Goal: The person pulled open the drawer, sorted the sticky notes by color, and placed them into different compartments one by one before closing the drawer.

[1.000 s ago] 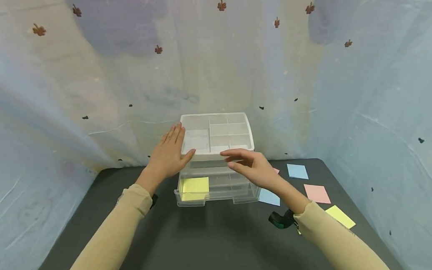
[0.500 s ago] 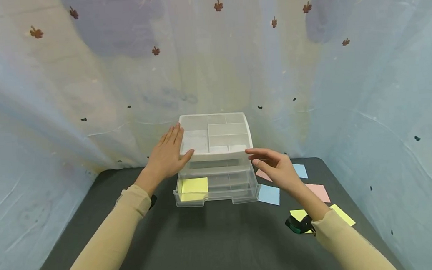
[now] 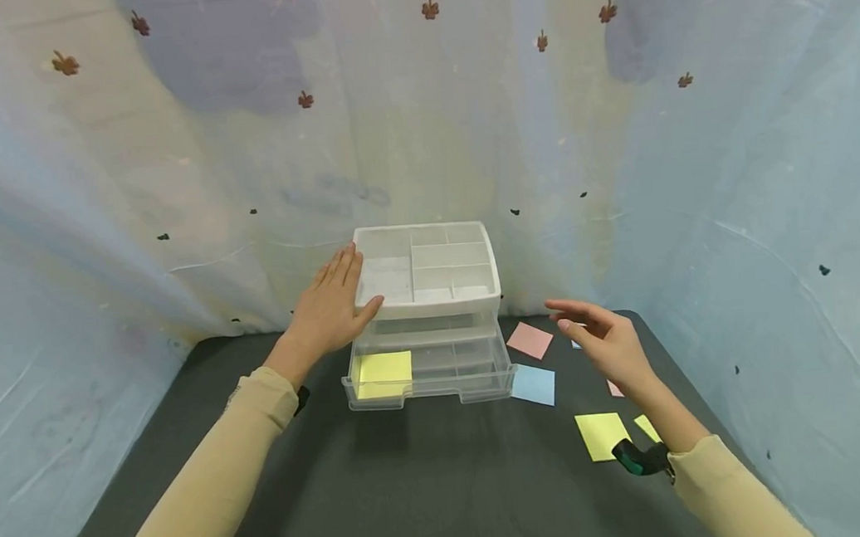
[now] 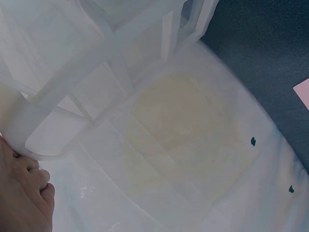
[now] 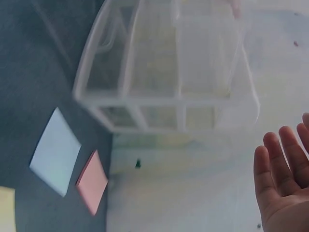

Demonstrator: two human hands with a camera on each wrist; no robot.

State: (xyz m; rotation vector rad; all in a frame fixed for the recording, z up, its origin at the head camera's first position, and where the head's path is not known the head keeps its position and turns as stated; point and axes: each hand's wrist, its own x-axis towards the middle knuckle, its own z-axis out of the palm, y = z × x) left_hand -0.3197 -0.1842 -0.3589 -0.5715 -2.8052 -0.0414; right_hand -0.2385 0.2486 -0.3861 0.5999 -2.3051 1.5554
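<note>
A white plastic drawer organizer with a compartmented top tray stands at the back middle of the table. Its bottom clear drawer is pulled out and has a yellow sticky note lying in its left part. Fingers straight, my left hand rests along the organizer's left top edge. My right hand hovers to the right of the organizer with relaxed fingers and nothing in it. Under and around it lie a pink sticky note, a blue sticky note and a yellow sticky note.
More notes lie partly hidden behind the right hand and arm, among them a pink one and a yellow one. A patterned cloth hangs behind and on both sides of the dark table.
My right hand has moved rightward, from the organizer's front edge to over the notes, uncovering the pink, blue and yellow ones. My left hand stays on the organizer's left edge.
</note>
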